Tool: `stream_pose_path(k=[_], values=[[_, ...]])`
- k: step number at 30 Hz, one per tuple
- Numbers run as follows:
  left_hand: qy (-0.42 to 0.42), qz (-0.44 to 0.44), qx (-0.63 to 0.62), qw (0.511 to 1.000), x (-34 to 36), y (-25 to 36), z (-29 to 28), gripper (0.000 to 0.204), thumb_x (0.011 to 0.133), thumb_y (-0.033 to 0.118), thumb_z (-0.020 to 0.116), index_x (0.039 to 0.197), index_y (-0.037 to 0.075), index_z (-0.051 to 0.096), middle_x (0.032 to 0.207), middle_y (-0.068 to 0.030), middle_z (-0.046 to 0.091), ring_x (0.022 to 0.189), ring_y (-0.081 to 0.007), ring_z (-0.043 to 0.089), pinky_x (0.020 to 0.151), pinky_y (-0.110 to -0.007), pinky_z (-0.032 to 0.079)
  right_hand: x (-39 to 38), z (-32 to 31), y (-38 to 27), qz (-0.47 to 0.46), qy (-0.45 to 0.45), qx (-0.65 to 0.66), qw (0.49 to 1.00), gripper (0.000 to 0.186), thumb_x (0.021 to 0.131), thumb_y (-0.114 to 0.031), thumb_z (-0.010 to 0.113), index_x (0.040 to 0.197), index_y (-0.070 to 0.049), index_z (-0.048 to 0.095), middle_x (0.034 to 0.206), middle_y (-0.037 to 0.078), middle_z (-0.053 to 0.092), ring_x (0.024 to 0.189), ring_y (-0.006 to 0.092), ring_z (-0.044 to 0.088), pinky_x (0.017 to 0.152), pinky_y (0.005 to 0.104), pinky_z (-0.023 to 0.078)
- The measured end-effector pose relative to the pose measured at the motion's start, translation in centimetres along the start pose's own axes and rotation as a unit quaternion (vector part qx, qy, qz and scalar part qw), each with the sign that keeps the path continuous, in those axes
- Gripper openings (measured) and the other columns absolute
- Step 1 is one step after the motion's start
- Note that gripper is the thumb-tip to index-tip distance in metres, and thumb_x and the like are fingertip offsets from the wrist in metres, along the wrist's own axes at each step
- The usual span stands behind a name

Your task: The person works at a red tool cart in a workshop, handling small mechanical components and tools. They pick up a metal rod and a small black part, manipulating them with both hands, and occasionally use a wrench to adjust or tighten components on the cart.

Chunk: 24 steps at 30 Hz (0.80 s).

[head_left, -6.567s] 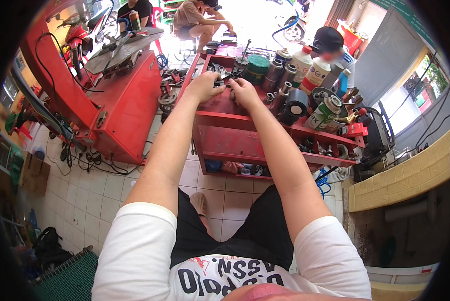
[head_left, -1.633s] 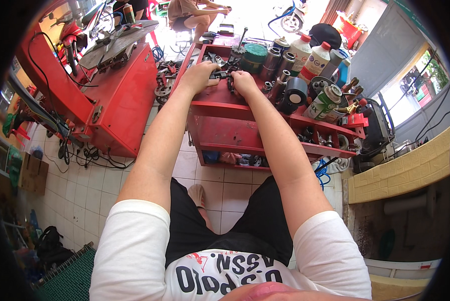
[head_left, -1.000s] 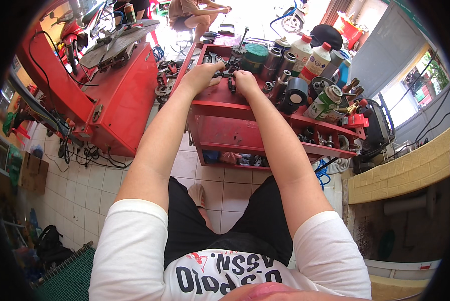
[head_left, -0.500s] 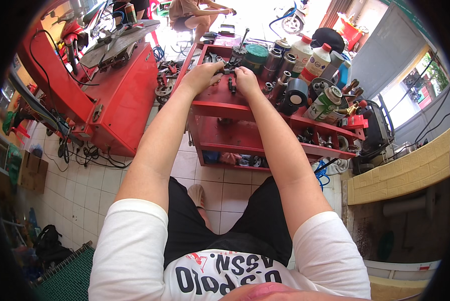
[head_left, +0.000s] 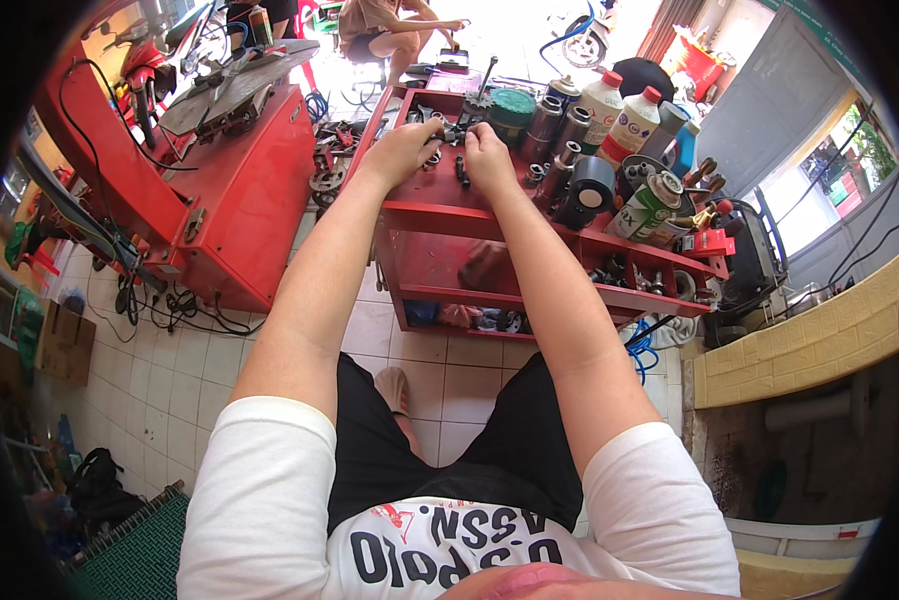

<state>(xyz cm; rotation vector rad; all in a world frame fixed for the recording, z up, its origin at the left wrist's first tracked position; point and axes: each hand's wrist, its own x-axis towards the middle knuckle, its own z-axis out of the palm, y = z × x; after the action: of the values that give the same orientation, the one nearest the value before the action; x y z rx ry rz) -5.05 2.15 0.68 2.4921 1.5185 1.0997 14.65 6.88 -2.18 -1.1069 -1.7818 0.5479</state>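
Both arms reach out over the top tray of a red tool cart [head_left: 439, 215]. My left hand [head_left: 402, 153] is at the tray's left part, its fingers curled round something I cannot make out. My right hand [head_left: 489, 160] is closed a little to its right, fingers pinched on something too small to name. Between the fingertips shows a dark metal part [head_left: 454, 133]; whether one or both hands hold it is unclear. A short black piece [head_left: 462, 171] lies on the tray between the hands. Just beyond the right hand stands a green round tub [head_left: 512, 106].
Metal cylinders [head_left: 543, 125], red-capped bottles [head_left: 636, 122] and a green-and-white can [head_left: 649, 205] crowd the cart's right side. A red machine [head_left: 229, 200] stands to the left, cables on the floor. Another person [head_left: 384, 30] squats beyond the cart. A yellow ledge [head_left: 809, 335] is at right.
My left hand has shifted slightly, its fingers lifting and curling more. My right hand has moved a little up and left. The other person's hand has lowered toward a small box.
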Motion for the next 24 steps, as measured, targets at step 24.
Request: stream_pose_path(k=[24], values=[[0.035, 0.030, -0.007, 0.999, -0.4, 0.8, -0.5, 0.024, 0.103, 0.022, 0.066, 0.124, 0.009, 0.063, 0.108, -0.0214, 0.073, 0.103, -0.0434, 0.069, 0.086, -0.051, 0.053, 0.7, -0.3, 0.9, 0.024, 0.013, 0.090, 0.996, 0.047, 0.107, -0.042, 0.060, 0.089, 0.001, 0.069, 0.074, 0.018, 0.066, 0.069, 0.0263, 0.063, 0.070, 0.0426, 0.050]])
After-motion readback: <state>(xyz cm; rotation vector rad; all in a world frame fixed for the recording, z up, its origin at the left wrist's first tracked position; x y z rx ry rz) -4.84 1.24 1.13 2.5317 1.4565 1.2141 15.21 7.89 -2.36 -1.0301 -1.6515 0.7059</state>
